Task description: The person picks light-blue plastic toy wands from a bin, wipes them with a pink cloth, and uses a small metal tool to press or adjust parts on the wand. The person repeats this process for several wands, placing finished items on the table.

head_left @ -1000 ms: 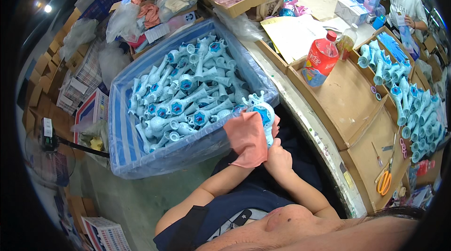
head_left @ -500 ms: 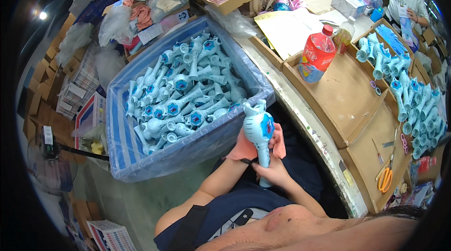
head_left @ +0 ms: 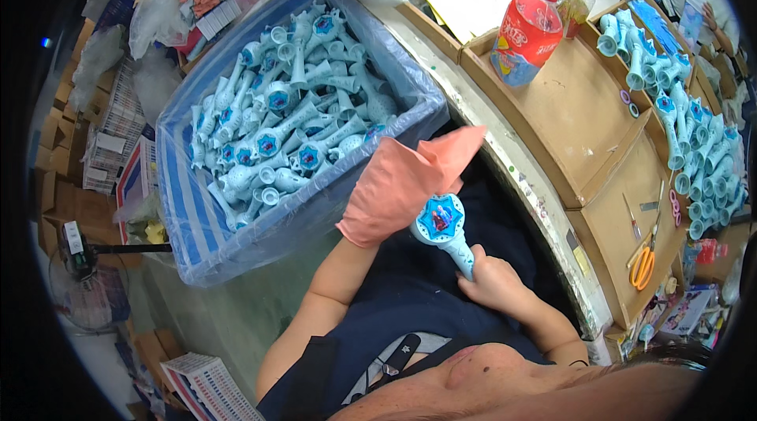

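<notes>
Atop the wand [head_left: 440,220] now, cloth [head_left: 392,191]

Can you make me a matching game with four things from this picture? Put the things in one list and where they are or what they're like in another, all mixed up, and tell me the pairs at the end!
Things:
1. Peach cloth
2. Wand nearest the cloth
3. Scissors
4. Striped tub

Where or how:
A. Lying in a cardboard tray, with orange handles
B. Draped over the left hand, hiding it
C. Heaped with light-blue toys
D. Held by its handle in the right hand

Right pairs:
1-B
2-D
3-A
4-C
</notes>
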`<state>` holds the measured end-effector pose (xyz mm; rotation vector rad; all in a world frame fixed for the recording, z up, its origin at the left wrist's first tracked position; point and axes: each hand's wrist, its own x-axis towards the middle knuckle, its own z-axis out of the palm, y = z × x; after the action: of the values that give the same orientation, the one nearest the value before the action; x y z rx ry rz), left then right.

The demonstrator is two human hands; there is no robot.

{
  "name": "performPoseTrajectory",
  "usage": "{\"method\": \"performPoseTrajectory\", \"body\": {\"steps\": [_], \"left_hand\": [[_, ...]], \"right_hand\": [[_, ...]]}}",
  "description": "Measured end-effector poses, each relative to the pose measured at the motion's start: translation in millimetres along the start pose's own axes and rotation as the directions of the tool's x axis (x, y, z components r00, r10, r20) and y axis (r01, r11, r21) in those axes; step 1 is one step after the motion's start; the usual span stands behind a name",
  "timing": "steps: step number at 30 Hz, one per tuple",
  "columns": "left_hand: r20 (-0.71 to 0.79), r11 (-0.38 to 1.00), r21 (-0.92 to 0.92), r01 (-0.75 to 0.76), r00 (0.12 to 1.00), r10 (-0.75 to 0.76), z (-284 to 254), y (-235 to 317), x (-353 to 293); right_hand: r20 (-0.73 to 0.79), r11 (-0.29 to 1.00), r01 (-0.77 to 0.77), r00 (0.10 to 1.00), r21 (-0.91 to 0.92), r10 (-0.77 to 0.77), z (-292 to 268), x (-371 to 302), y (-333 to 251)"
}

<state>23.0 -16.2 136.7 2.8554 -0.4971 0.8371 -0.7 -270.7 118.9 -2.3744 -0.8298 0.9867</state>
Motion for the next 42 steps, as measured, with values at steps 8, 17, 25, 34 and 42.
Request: {"method": "performPoseTrajectory", "body": {"steps": [8,17,25,34,42], "left_hand": [[0.159,0.735,-0.639,0.227,0.974,-0.162,2,0,-8],[0.286,0.999,0.03,0.016,0.958,-0.024,39,8,6],[0.285,0.051,-0.922,0.385,0.761,-0.583,11,8,-1],[0.378,-0.186,-0.925,0.33,0.762,-0.526,31,11,-13],[0.162,0.912,-0.318,0.259,0.963,-0.217,2,31,-13]], "right_hand": [[-0.036,0.998,-0.032,0.999,-0.056,0.03,5,-7,2],[-0.011,0.995,-0.037,0.999,-0.092,0.036,5,-7,3],[-0.086,0.999,0.006,0.996,-0.04,-0.01,8,0,8],[-0.125,0.996,0.063,0.991,0.064,-0.055,20,5,33],[-0.612,0.927,0.373,0.74,0.03,-0.278,67,61,94]]}}
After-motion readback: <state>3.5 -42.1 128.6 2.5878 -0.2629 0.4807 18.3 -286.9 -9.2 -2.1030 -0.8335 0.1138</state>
